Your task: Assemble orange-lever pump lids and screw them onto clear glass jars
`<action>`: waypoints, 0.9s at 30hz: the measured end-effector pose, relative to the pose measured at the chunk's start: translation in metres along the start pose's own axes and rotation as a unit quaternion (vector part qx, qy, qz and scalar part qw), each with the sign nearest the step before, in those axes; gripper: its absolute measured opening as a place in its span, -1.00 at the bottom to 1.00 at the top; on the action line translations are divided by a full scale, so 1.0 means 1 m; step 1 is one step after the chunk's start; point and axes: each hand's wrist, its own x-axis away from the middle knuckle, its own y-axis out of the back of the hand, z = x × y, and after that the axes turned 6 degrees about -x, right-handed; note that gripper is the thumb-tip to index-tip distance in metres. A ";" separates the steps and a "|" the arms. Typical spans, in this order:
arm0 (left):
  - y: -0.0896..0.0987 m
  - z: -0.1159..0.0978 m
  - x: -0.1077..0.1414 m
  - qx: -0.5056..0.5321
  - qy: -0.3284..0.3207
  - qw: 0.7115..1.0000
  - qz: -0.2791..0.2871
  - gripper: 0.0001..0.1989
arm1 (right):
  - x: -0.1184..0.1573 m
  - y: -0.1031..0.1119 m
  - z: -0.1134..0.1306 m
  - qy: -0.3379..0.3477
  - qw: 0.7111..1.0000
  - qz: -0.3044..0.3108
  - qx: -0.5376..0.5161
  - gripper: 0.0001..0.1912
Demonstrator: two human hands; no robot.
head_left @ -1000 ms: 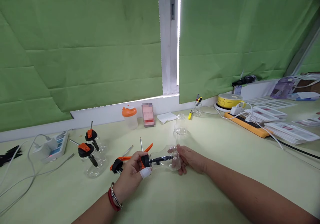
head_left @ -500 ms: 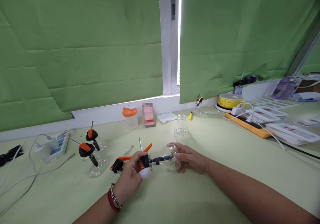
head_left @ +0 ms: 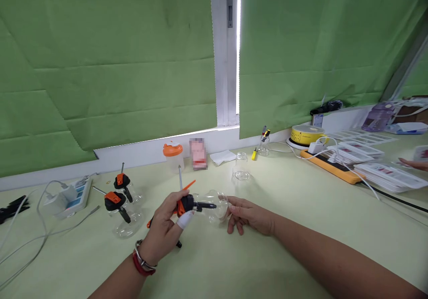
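My left hand (head_left: 165,223), one fingertip wrapped in white, grips a black-and-orange lever cap (head_left: 187,204) with a thin metal spout pointing up. A black stem runs from the cap toward the right, over or inside a clear bottle (head_left: 212,196); I cannot tell which. My right hand (head_left: 249,214) has its fingers around the base of this bottle, which lies on its side between my hands. Another black-and-orange cap (head_left: 149,223) lies mostly hidden behind my left hand. To the left stand two clear bottles fitted with similar caps, a nearer one (head_left: 113,200) and a farther one (head_left: 121,181).
Behind are an orange-lidded cup (head_left: 173,156), a pink pack (head_left: 198,154), white paper (head_left: 223,157) and an upturned clear bottle (head_left: 241,167). White cables and a power strip (head_left: 76,196) lie left. An orange power strip (head_left: 329,167) and card stacks (head_left: 391,176) are right, near another person's hand (head_left: 414,163).
Both hands have moved slightly left with the cap and bottle. The cap has turned, so its spout and lever point differently. Another person's hand has appeared at the right edge.
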 end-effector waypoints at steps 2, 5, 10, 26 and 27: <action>0.014 -0.003 -0.009 -0.088 -0.051 0.994 -0.046 -0.62 | -0.001 0.001 -0.002 -0.003 1.000 -0.004 0.008 -0.33; 0.036 -0.004 -0.026 -0.261 -0.071 0.956 -0.109 -0.59 | -0.001 0.003 -0.004 -0.012 1.000 -0.002 0.019 -0.32; 0.061 0.007 -0.052 -0.509 0.044 0.855 -0.086 -0.52 | -0.001 0.004 -0.003 -0.016 0.999 0.002 0.034 -0.35; 0.053 0.018 -0.053 -0.565 0.208 0.798 0.017 -0.46 | -0.003 0.004 -0.005 -0.018 0.998 0.001 0.052 -0.44; 0.053 0.011 -0.051 -0.578 0.198 0.791 0.009 -0.48 | -0.004 0.004 -0.006 -0.016 0.998 -0.007 0.057 -0.44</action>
